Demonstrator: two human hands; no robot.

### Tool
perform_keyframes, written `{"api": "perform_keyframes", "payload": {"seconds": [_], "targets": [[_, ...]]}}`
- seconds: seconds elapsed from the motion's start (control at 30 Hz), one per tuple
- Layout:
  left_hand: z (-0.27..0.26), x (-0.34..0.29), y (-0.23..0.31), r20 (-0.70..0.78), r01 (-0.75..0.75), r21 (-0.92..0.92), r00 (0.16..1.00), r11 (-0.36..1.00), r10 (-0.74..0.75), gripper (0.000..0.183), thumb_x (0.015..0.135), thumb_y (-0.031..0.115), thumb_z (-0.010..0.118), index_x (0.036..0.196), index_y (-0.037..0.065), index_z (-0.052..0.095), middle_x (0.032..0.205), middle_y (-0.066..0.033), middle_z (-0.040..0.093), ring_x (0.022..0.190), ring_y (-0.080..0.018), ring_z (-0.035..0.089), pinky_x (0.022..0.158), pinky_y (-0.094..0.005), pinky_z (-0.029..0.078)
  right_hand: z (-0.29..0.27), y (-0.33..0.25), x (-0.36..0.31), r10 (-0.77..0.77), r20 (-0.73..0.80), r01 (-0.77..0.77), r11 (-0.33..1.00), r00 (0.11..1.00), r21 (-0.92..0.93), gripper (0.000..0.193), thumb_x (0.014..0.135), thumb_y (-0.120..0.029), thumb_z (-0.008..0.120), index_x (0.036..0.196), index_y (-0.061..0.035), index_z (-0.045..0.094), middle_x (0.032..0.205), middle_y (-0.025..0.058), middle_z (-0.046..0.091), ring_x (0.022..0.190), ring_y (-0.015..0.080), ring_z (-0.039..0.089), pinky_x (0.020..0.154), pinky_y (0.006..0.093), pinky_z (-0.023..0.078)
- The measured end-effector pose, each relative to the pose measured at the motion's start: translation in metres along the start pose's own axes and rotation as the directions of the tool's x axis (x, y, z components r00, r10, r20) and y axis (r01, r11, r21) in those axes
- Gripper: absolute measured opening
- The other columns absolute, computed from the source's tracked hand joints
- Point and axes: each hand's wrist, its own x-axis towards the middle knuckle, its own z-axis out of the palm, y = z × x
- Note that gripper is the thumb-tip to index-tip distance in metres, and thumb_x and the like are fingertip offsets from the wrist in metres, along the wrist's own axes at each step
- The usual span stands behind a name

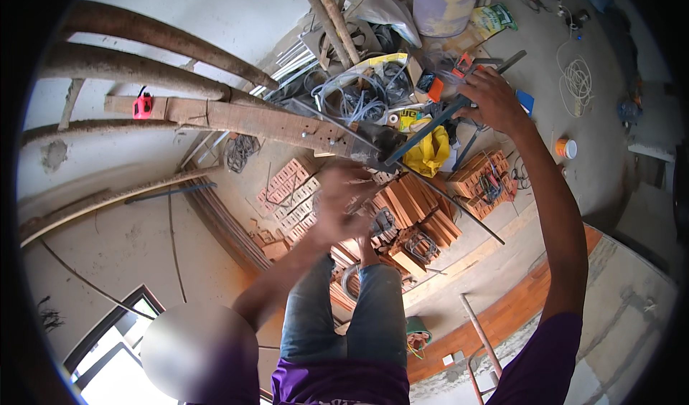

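My right hand (491, 100) is wrapped round a long dark metal bar (430, 126) that slants from the end of the wooden plank up to the right. My left hand (341, 200) is below the plank's right end, smeared by motion; its fingers and anything in them cannot be made out. The plank (265, 125) has holes and a few bolts near its right end. A thin metal rod (459, 208) passes by the bar's lower end and runs down to the right. A red tape measure (143, 106) sits on the plank's left end.
Stacks of red bricks (416, 204) stand on the floor below the plank. Scaffold poles (136, 68) cross at upper left. Yellow bags (430, 147) and cables (352, 93) lie behind the bar. A white tub (567, 148) and coiled cable (576, 82) lie on the right.
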Motion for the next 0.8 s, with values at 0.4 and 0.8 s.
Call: {"api": "perform_keyframes", "payload": {"seconds": [0.4, 0.8], "targets": [[0.144, 0.098, -0.014, -0.012, 0.401, 0.502, 0.889, 0.766, -0.458, 0.048, 0.077, 0.005, 0.061, 0.123, 0.005, 0.051, 0.089, -0.0121, 0.062, 0.08, -0.0289, 0.067, 0.064, -0.0406, 0.055, -0.015, 0.018, 0.005, -0.054, 0.044, 0.056, 0.998, 0.998, -0.039, 0.051, 0.078, -0.045, 0.072, 0.105, -0.0037, 0.061, 0.098, 0.0138, 0.063, 0.104, 0.0321, 0.058, 0.096, 0.0437, 0.041], [0.182, -0.028, 0.091, -0.051, 0.584, -0.759, 0.388, 0.288, -0.92, 0.023, 0.099, 0.025, 0.048, 0.107, 0.003, 0.05, 0.101, -0.0108, 0.053, 0.096, -0.028, 0.053, 0.086, -0.0435, 0.042, -0.023, 0.058, -0.015, -0.045, -0.049, 0.035, 0.982, 0.998, -0.183, 0.048, 0.079, -0.045, 0.072, 0.099, -0.0034, 0.06, 0.088, 0.0113, 0.061, 0.09, 0.0297, 0.057, 0.085, 0.0428, 0.042]]}}
